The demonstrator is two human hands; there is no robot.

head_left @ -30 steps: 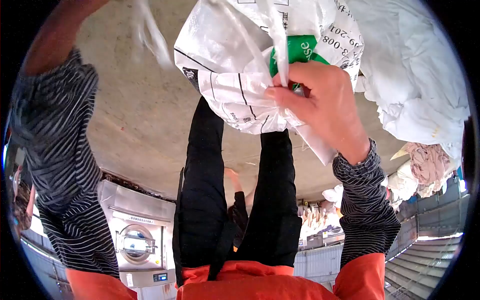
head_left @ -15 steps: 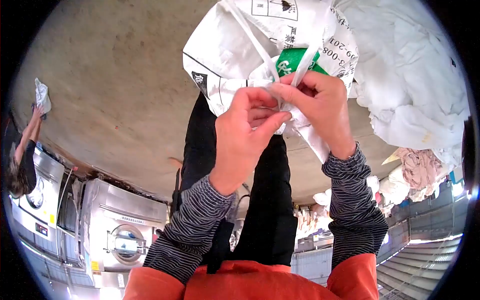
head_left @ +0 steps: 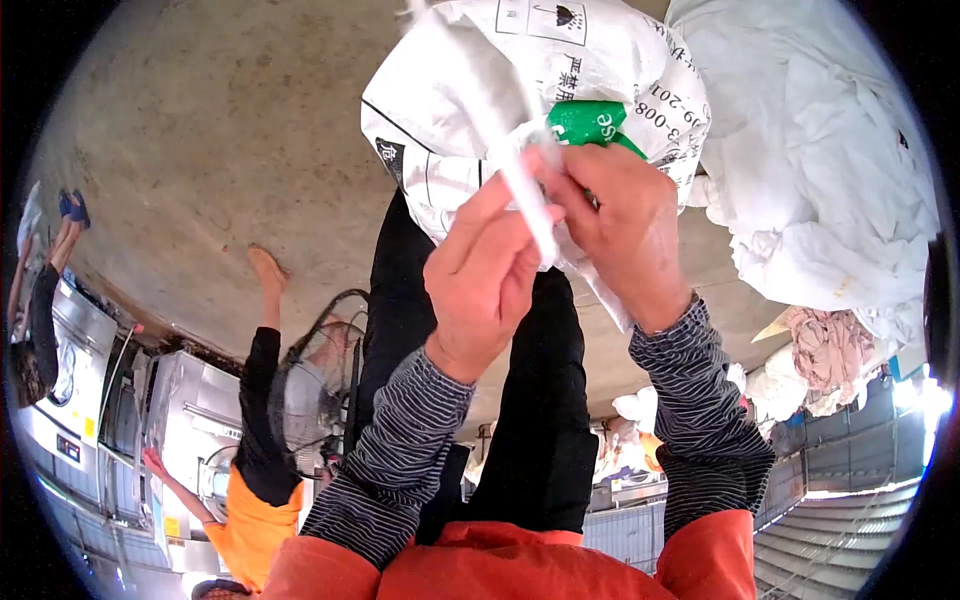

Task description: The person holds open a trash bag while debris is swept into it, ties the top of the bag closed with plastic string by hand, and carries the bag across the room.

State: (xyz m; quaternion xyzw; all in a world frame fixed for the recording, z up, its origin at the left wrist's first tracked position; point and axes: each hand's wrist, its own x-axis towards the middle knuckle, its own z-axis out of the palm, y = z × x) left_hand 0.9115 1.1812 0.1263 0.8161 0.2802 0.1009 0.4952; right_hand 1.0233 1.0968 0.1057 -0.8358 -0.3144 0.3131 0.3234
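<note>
A white woven sack (head_left: pixel 450 110) with black print and a green patch (head_left: pixel 588 122) bulges in front of my legs, its mouth gathered under my fingers. A narrow white tie strip (head_left: pixel 505 160), blurred by motion, slants down from the upper left across my left fingers. My left hand (head_left: pixel 478 275) is closed around part of this strip at the gathered mouth. Against it, my right hand (head_left: pixel 622 215) is closed in a pinch at the strip and neck. Fingers hide exactly where it grips. A loose sack corner (head_left: pixel 607 298) hangs below my right hand.
White cloth (head_left: pixel 810 150) is heaped at the right, with pinkish-brown cloth (head_left: pixel 830 345) near it. A person in an orange top (head_left: pixel 260 520) stands at lower left, another person (head_left: pixel 40 330) at the far left. Front-loading machines (head_left: pixel 75 345) line that side of the concrete floor (head_left: pixel 200 150).
The strips stood in a V above my hands; now one swings down across my left fingers. My left fingers have closed more. The person in orange has come into view at lower left.
</note>
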